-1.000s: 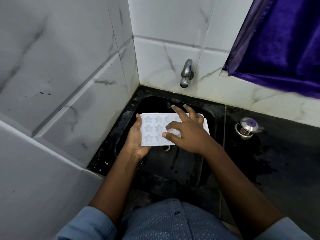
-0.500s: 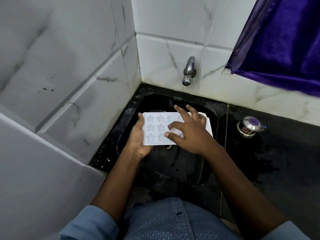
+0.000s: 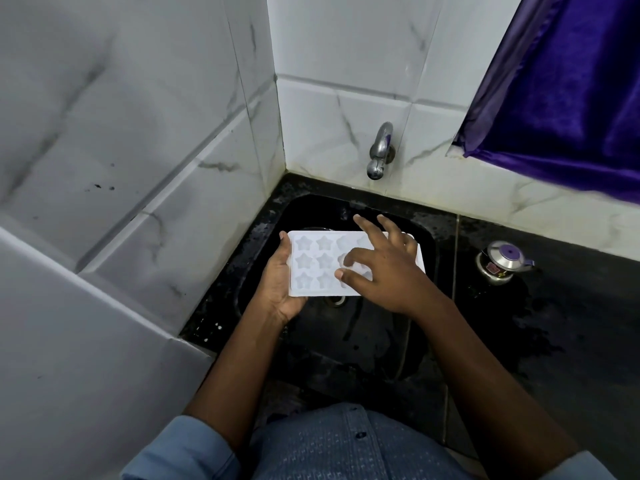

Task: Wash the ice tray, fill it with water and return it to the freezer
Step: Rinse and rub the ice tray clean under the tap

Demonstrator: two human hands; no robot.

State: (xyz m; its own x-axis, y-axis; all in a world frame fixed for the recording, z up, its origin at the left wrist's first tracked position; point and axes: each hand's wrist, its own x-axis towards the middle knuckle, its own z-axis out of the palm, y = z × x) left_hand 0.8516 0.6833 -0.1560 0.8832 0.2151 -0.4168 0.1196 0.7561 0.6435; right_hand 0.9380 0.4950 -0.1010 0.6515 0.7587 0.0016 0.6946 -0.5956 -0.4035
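The left hand [image 3: 278, 287] holds the white star-mould ice tray [image 3: 313, 263] by its left edge, over the black sink [image 3: 377, 337]. The right hand [image 3: 388, 271] lies spread on it, fingers in the moulds. A one-sided grip could let it tip. The moulds look empty; the tap [image 3: 379, 150] seems dry.

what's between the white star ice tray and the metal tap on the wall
Only bare black sink rim and white tile, in the head view; nothing lies between white star-mould ice tray and metal tap.
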